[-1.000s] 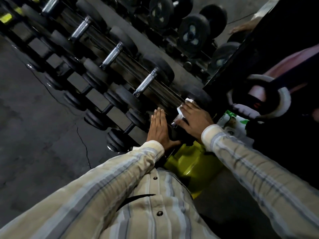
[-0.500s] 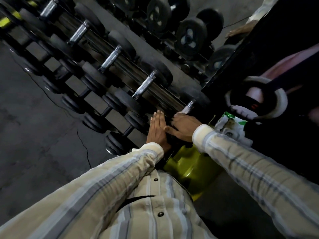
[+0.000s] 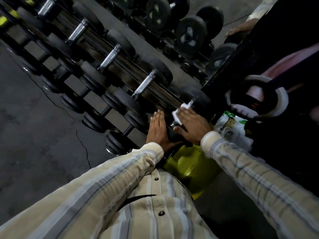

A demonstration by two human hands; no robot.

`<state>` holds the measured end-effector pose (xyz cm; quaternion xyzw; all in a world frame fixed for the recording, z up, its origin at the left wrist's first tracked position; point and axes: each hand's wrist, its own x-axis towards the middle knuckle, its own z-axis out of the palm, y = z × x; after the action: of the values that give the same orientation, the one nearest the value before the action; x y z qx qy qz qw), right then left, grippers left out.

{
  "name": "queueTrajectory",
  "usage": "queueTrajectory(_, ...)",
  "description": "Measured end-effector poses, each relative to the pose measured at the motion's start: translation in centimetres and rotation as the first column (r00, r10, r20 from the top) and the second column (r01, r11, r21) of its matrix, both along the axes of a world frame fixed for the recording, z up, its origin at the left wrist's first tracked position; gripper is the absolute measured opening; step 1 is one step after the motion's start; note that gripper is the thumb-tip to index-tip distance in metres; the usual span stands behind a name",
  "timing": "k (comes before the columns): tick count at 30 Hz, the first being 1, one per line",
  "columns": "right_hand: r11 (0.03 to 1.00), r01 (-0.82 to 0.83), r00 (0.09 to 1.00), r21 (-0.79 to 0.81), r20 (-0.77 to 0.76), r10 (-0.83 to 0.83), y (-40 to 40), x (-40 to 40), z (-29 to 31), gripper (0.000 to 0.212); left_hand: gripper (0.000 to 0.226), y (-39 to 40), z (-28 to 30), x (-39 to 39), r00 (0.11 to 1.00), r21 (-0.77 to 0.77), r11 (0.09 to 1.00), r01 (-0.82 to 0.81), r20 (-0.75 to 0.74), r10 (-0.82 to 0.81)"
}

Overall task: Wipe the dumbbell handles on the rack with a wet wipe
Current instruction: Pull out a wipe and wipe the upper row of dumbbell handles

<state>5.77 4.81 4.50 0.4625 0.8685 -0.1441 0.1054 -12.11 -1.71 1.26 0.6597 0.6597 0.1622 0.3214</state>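
A long rack [image 3: 165,94] of black dumbbells with chrome handles runs from the upper left down to the middle. My right hand [image 3: 191,125] is wrapped around the nearest dumbbell's handle [image 3: 191,103] with a white wet wipe [image 3: 177,113] between palm and metal; only the handle's far tip shows. My left hand [image 3: 158,131] lies flat, fingers together, on the black weight at the near end of that dumbbell. The neighbouring handle [image 3: 144,86] is bare.
A green-and-white wipes packet [image 3: 231,128] lies right of my right hand. A yellow-green object [image 3: 188,163] sits below both hands. A white-rimmed ring [image 3: 257,97] is at the right. Another person's hand [image 3: 239,30] rests at the upper right. Cracked floor spreads at left.
My right hand slid back up the handle from its near end, and the white wipe shows again at my fingers. My left hand stayed flat on the weight.
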Motion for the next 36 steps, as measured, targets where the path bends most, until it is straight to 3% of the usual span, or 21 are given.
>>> queueTrajectory(2,0.984,0.179,0.984,-0.011,-0.018,-0.179,0.3,0.2,0.1,0.104,0.149,-0.2,0.1,0.0,1.000,0.002,1.000,0.004,-0.010,-0.004)
queueTrajectory(4,0.968,0.248,0.967,-0.049,-0.055,-0.250,-0.6,-0.8,-0.5,0.108,0.145,-0.2,0.0,0.0,1.000,0.005,1.000,0.005,-0.011,-0.005)
queueTrajectory(8,0.931,0.288,0.934,-0.225,-0.148,-0.325,-4.1,-3.7,-1.0,0.116,0.101,0.1,-0.4,0.2,0.999,0.019,0.999,-0.030,-0.028,0.031)
queueTrajectory(10,0.911,0.293,0.913,-0.290,-0.198,-0.356,-4.6,-4.1,-0.4,0.118,0.090,0.1,-0.7,0.4,0.998,0.033,0.998,-0.054,-0.025,0.055)
queueTrajectory(15,0.938,0.320,0.921,-0.131,-0.190,-0.341,-1.7,-1.8,-0.3,0.115,0.138,-0.1,-1.0,0.0,1.000,0.024,1.000,0.010,-0.016,-0.009)
queueTrajectory(18,0.908,0.405,0.898,-0.107,-0.143,-0.417,-0.3,-1.6,0.5,0.118,0.148,0.0,-0.8,-0.1,0.999,0.013,1.000,0.025,-0.043,-0.025)
queueTrajectory(20,0.913,0.397,0.912,-0.097,-0.072,-0.405,-1.6,-2.9,1.2,0.123,0.135,0.1,-0.9,0.0,0.999,0.004,1.000,0.020,-0.032,-0.020)
queueTrajectory(22,0.893,0.419,0.900,-0.166,-0.051,-0.432,-3.6,-4.4,1.0,0.127,0.104,0.2,-1.1,0.2,1.000,0.024,1.000,-0.007,-0.030,0.008)
queueTrajectory(24,0.829,0.485,0.839,-0.279,-0.118,-0.531,-4.9,-5.7,0.5,0.124,0.082,0.4,-1.5,0.3,0.998,0.035,0.999,-0.033,-0.054,0.035)
queueTrajectory(26,0.753,0.539,0.747,-0.378,-0.197,-0.634,-5.0,-6.7,0.8,0.109,0.077,0.6,-1.5,0.3,0.995,0.037,0.999,-0.020,-0.096,0.024)
queueTrajectory(29,0.710,0.602,0.673,-0.365,-0.247,-0.697,-5.1,-7.3,2.9,0.076,0.087,0.5,-1.2,0.3,0.998,0.021,1.000,-0.008,-0.067,0.010)
queueTrajectory(33,0.683,0.658,0.618,-0.316,-0.292,-0.730,-5.4,-6.6,4.0,0.067,0.103,0.5,-0.9,0.0,0.999,0.014,1.000,0.000,-0.035,0.000)
queueTrajectory(36,0.553,0.696,0.417,-0.458,-0.369,-0.831,-4.9,-6.3,2.1,0.061,0.128,0.6,-0.5,0.0,0.999,-0.029,0.999,0.023,-0.045,-0.024)
